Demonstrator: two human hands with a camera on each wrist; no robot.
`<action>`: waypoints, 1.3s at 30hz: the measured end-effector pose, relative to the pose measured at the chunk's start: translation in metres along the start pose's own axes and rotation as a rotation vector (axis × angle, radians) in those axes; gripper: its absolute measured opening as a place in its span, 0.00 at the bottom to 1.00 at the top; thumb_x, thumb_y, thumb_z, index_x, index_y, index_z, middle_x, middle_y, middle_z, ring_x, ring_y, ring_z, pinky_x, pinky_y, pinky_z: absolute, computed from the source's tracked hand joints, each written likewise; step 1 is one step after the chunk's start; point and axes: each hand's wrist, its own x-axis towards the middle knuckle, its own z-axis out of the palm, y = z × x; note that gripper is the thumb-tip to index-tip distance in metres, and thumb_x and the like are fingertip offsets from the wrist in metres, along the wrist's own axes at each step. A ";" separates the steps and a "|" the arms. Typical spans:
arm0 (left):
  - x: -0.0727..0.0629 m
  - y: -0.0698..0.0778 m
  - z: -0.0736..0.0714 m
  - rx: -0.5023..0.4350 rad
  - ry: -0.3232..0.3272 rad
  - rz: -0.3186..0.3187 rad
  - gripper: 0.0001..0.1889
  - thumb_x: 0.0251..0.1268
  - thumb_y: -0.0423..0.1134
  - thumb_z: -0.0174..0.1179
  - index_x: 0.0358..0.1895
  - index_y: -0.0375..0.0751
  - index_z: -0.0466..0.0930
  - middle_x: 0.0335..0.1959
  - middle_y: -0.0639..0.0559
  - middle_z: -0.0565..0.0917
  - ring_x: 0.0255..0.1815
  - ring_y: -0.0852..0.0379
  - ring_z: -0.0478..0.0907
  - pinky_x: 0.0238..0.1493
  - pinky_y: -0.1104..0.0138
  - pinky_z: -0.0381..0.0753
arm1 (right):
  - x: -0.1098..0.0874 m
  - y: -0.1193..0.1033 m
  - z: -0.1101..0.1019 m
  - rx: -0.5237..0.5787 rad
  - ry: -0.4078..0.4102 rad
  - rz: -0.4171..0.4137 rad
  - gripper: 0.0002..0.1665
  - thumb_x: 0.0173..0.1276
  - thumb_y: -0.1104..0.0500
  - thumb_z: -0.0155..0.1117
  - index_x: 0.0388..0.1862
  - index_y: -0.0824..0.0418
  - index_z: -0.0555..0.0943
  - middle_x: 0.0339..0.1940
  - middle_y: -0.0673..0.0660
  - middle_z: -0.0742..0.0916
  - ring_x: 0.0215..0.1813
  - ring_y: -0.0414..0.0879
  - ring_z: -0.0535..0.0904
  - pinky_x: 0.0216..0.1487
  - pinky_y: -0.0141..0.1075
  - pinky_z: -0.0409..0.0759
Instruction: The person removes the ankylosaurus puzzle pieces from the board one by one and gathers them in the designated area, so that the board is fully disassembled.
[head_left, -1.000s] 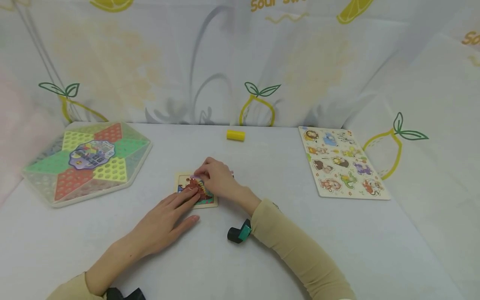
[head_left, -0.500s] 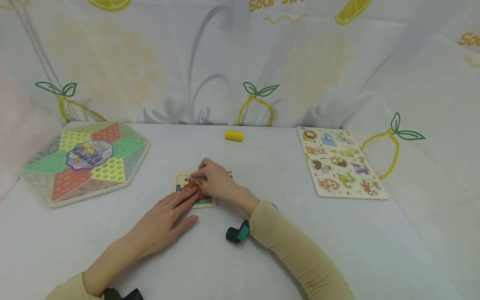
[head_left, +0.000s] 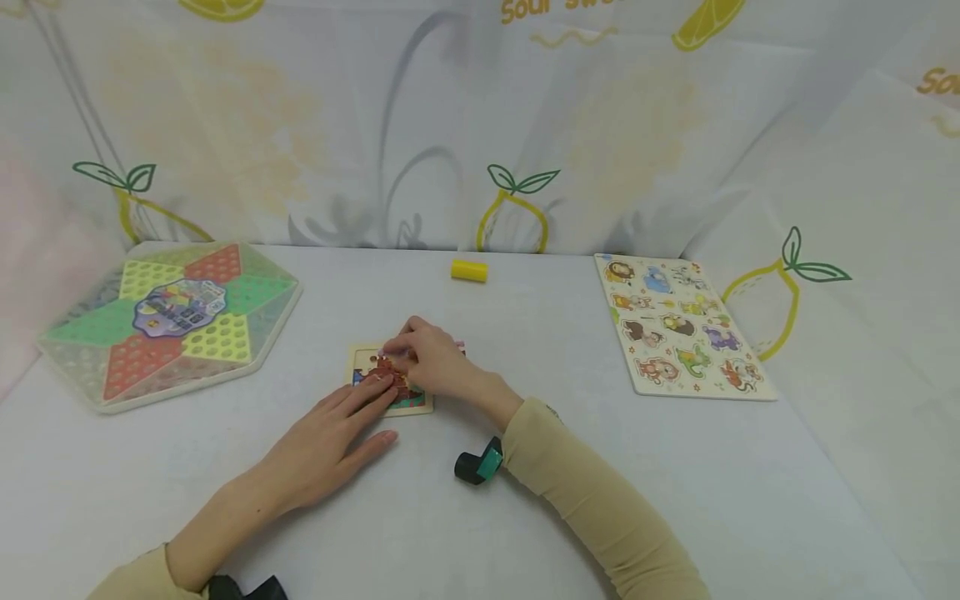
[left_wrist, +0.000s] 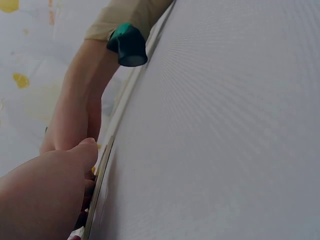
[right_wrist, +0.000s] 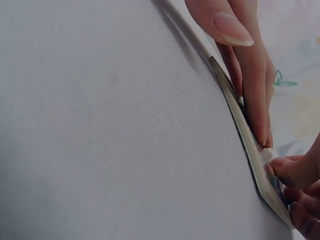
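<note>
A small wooden jigsaw puzzle with a brown figure and a pale frame lies mid-table in the head view. My left hand rests on its lower left part, fingers straight and thumb apart on the near side. Over the upper right part, my right hand pinches a small purple puzzle piece between thumb and fingers, mostly hidden by them. In the right wrist view, the thumb and curled fingers of the right hand are at the puzzle's edge. A pinkish thing peeks out behind the right hand.
A hexagonal Chinese checkers set lies at the left. At the back stands a yellow cylinder, lying on its side. A board with animal pictures lies at the right. A lemon-print cloth hangs behind the table.
The right hand's fingers have shifted slightly over the upper part of the puzzle, still pinching the small piece. The left hand stays resting on the puzzle.
</note>
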 end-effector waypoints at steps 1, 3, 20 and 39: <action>0.000 0.000 0.000 -0.002 -0.001 -0.001 0.32 0.75 0.56 0.54 0.74 0.42 0.67 0.76 0.46 0.66 0.76 0.42 0.62 0.73 0.47 0.63 | 0.000 0.000 0.000 -0.003 -0.002 -0.001 0.17 0.71 0.64 0.63 0.57 0.59 0.85 0.46 0.53 0.81 0.40 0.42 0.74 0.41 0.28 0.71; 0.000 0.000 0.000 -0.006 0.000 -0.001 0.32 0.75 0.56 0.54 0.74 0.42 0.67 0.76 0.47 0.66 0.76 0.42 0.62 0.73 0.47 0.63 | 0.001 0.001 0.000 -0.013 -0.002 -0.010 0.16 0.71 0.64 0.63 0.56 0.59 0.85 0.47 0.54 0.81 0.40 0.42 0.74 0.42 0.28 0.71; -0.001 0.000 0.001 0.003 0.002 0.010 0.32 0.75 0.56 0.54 0.74 0.42 0.67 0.77 0.49 0.65 0.77 0.44 0.60 0.73 0.48 0.62 | 0.000 0.002 0.003 -0.054 -0.010 -0.022 0.16 0.71 0.63 0.63 0.57 0.59 0.81 0.53 0.56 0.76 0.46 0.45 0.75 0.54 0.33 0.76; -0.001 0.000 0.000 -0.005 0.003 0.011 0.32 0.75 0.56 0.54 0.74 0.42 0.67 0.77 0.49 0.65 0.77 0.44 0.60 0.73 0.48 0.61 | 0.001 0.003 0.005 -0.052 -0.007 -0.022 0.16 0.71 0.64 0.63 0.57 0.59 0.80 0.53 0.55 0.76 0.50 0.45 0.75 0.58 0.34 0.75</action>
